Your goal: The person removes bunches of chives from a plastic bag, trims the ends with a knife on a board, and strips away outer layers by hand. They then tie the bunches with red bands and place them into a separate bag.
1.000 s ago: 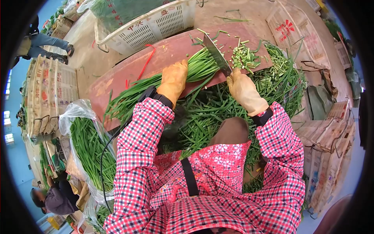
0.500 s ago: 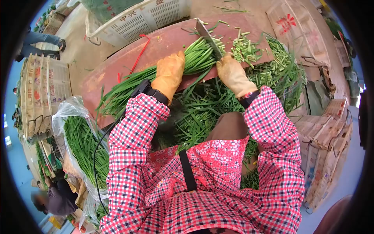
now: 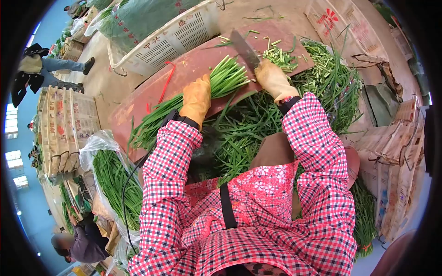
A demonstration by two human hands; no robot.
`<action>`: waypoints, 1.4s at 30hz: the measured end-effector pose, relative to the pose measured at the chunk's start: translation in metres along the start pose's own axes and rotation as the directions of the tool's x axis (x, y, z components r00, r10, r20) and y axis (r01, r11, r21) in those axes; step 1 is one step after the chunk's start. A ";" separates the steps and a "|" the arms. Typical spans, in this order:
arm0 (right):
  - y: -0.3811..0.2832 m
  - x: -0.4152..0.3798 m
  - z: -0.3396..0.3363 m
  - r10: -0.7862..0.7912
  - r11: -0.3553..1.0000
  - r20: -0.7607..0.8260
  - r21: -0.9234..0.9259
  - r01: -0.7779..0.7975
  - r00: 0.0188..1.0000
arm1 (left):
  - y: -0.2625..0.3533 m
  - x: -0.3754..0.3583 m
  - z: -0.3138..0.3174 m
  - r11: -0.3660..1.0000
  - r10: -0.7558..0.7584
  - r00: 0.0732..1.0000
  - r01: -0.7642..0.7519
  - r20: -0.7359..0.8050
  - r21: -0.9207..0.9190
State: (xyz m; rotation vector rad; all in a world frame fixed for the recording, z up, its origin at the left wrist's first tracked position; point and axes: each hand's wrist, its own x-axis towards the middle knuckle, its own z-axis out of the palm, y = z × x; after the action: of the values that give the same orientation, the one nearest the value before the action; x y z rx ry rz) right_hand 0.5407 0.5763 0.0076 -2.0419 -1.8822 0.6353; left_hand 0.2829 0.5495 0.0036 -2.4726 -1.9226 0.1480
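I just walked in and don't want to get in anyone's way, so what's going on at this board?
Someone in gloves is cutting long green stalks on a reddish board. Their left hand grips the bunch, and their right hand holds a big knife just beyond its cut ends. Short cut pieces lie on the board past the knife, and loose greens are heaped along its near side.
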 end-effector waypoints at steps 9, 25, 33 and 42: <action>0.027 -0.052 -0.041 0.042 0.997 -0.032 0.059 -0.040 0.999 | 0.001 -0.002 0.005 0.999 0.049 0.994 -0.048 -0.095 0.014; 0.030 -0.040 -0.040 0.080 0.925 -0.194 -0.351 -0.145 0.978 | -0.031 0.001 -0.017 0.933 -0.055 0.998 0.059 0.022 -0.354; 0.018 -0.029 0.011 -0.543 0.318 0.500 0.866 -0.386 0.675 | -0.060 -0.064 -0.088 0.408 0.072 0.993 -0.114 -0.092 -0.906; -0.137 -0.139 -0.013 -0.900 0.396 0.427 0.885 -0.243 0.088 | -0.041 -0.164 -0.167 0.675 0.734 0.679 -0.730 -0.003 0.109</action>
State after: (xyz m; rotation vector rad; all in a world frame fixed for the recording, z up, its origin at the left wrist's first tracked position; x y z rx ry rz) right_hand 0.4220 0.4534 0.1033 -0.0391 -1.6837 2.4623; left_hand 0.2163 0.4098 0.1845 -2.9701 -0.7464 0.1727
